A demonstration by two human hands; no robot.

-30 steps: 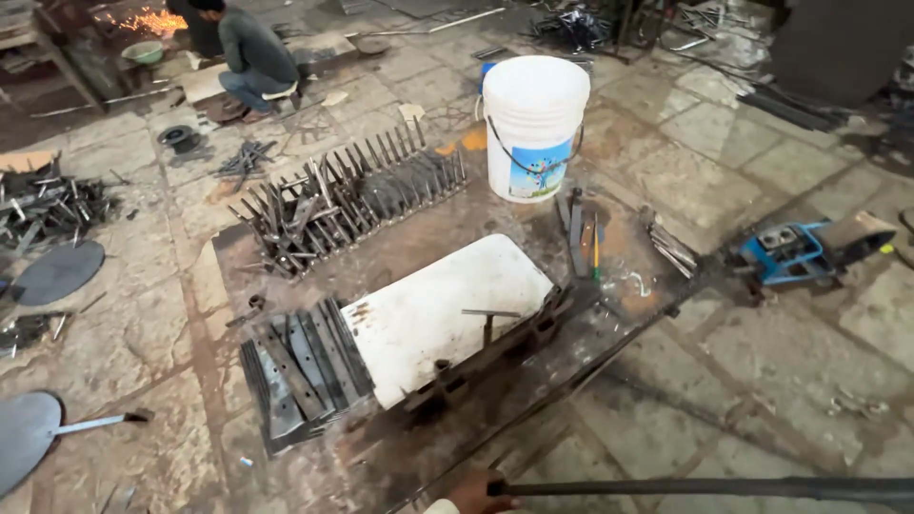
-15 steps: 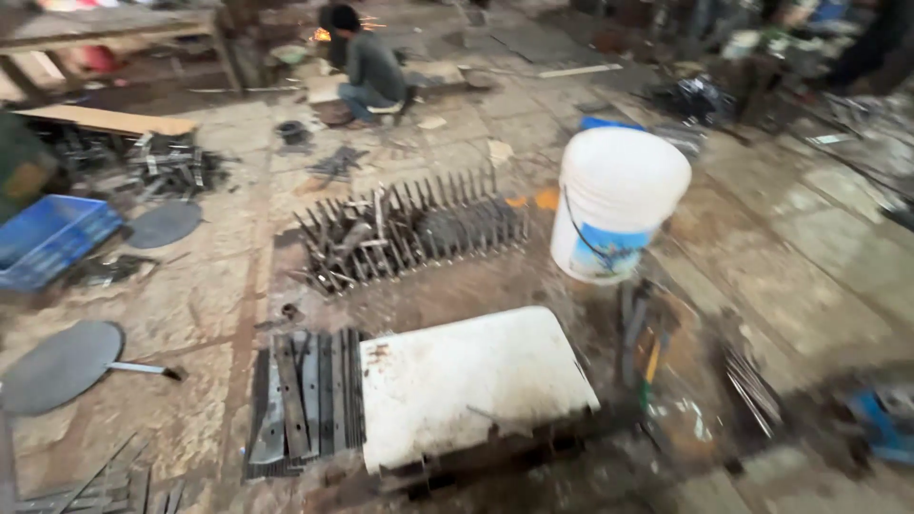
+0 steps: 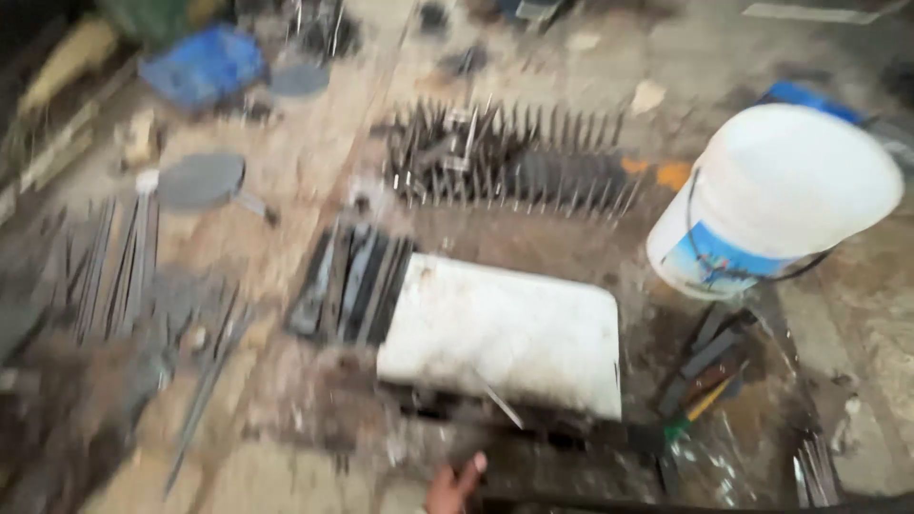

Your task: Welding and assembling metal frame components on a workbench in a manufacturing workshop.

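Your hand (image 3: 453, 487) shows at the bottom edge, thumb up, fingers curled by a dark rod (image 3: 685, 503) running off to the right; the blur won't let you tell whether it grips it or which hand it is. Just above lies the white slab (image 3: 505, 333) on the floor, a thin metal sliver (image 3: 500, 405) on its near edge. Left of it, dark flat bars (image 3: 352, 281) sit side by side. Right, loose tools (image 3: 709, 366) and the white bucket (image 3: 762, 205). Farther back, a row of spiked metal pieces (image 3: 505, 157), a round grey disc (image 3: 200, 181), a blue crate (image 3: 205, 65).
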